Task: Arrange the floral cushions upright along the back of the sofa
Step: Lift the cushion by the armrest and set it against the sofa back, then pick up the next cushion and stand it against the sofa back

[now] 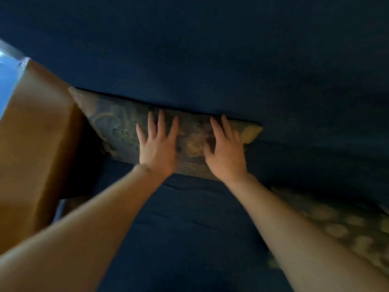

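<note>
A floral cushion (113, 125) in dull gold and grey leans upright against the dark blue sofa back (210, 60), at the sofa's left end. My left hand (157, 144) lies flat on its front face, fingers spread. My right hand (225, 150) presses flat beside it, nearer the cushion's right corner. Neither hand grips anything. A second floral cushion (345, 226) lies blurred on the seat at the lower right, partly behind my right forearm.
The brown armrest (35, 144) of the sofa rises at the left, touching the cushion's left edge. The dark blue seat (189, 228) stretches below my arms. A bright strip of floor or window (8, 74) shows at the far left.
</note>
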